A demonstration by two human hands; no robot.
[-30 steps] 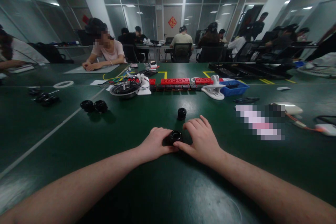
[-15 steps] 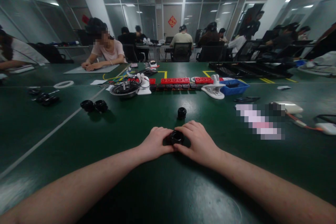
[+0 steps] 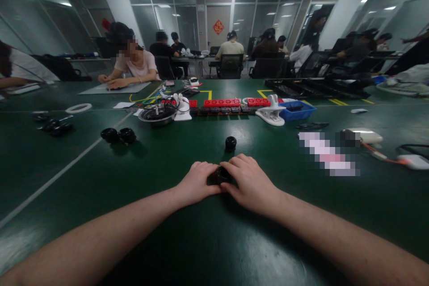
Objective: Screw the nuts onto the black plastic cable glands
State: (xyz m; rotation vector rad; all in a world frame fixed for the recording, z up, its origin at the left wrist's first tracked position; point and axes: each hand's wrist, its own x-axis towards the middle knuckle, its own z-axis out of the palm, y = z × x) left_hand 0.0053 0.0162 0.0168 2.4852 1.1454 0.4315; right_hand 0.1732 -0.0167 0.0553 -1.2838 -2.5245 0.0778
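Both my hands meet at one black ring-shaped part (image 3: 221, 175), low on the green bench (image 3: 181, 143), straight in front of me. My left hand (image 3: 196, 182) has it from the left, fingers bent in partway, thumb on the near side. My right hand (image 3: 250, 181) closes from the right, same shape, thumb near, fingers over the far side, only a gap the part's width. Fingers hide much of it; can't tell if it touches the bench. Second black part (image 3: 230, 144) stands just beyond my hands, untouched. Two more, a black pair (image 3: 119, 135), side by side to the left. Farther back: metal bowl (image 3: 157, 122) with dark stuff inside, red power strip (image 3: 221, 103), white clip (image 3: 273, 118) beside a blue tray (image 3: 301, 114). Person in a pale pink top (image 3: 139, 65) sits across, left.
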